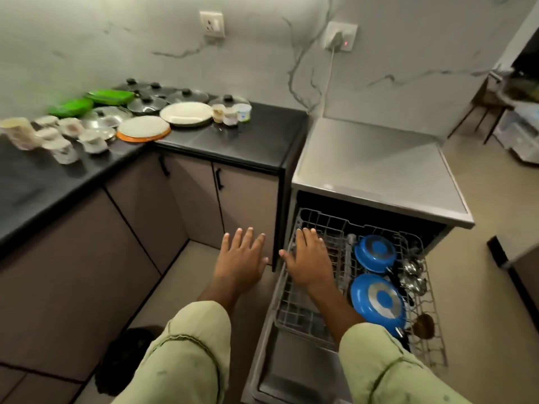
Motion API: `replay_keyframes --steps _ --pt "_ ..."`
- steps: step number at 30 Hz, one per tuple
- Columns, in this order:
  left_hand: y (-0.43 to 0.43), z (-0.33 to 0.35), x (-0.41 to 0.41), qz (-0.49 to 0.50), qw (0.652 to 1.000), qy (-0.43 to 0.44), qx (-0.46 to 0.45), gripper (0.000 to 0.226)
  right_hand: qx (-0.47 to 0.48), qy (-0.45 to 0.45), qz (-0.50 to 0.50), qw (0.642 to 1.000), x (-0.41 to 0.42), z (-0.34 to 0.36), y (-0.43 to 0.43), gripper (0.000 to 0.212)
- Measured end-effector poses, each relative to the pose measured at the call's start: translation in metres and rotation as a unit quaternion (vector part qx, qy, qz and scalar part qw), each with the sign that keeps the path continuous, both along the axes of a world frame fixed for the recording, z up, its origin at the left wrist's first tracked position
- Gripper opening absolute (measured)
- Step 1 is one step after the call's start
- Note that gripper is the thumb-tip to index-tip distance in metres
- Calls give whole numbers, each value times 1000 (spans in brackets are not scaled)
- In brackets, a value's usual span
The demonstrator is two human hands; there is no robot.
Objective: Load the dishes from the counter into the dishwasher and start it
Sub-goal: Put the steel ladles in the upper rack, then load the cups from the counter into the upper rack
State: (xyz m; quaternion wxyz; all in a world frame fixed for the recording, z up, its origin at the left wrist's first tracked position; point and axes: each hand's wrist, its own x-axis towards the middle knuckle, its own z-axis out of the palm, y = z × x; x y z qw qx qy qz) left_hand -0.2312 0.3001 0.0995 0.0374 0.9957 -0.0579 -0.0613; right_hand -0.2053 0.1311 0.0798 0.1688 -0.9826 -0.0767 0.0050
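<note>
The dishwasher (pixel 379 170) stands at the right with its door down and its lower wire rack (pixel 294 304) pulled out. Two blue pans (pixel 376 253) and some steel ladles (pixel 412 272) lie in the rack's right side. My right hand (pixel 309 262) hovers flat, fingers apart, over the rack's left part, holding nothing. My left hand (pixel 240 258) is spread open over the floor, left of the rack. On the black counter (pixel 248 135) lie white plates (pixel 186 113), small cups (pixel 232 113), pot lids (pixel 145 104), green dishes (pixel 109 96) and white bowls (pixel 62 150).
Grey cabinet doors (pixel 248 205) run below the counter in an L shape. A plug with a cable (pixel 335 42) sits in a wall socket above the dishwasher. A dark object (pixel 128 357) lies on the floor at the lower left. Furniture (pixel 519 123) stands at the far right.
</note>
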Motion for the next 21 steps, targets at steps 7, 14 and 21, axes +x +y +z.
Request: replay_keyframes --steps 7,14,21 --pt "103 18 -17 68 998 -20 0 64 3 -35 51 998 5 28 103 76" --pt "162 17 -1 99 995 -5 -3 63 8 -27 87 996 31 31 167 76" --pt "207 10 58 94 995 13 11 63 28 -7 81 996 98 14 216 74"
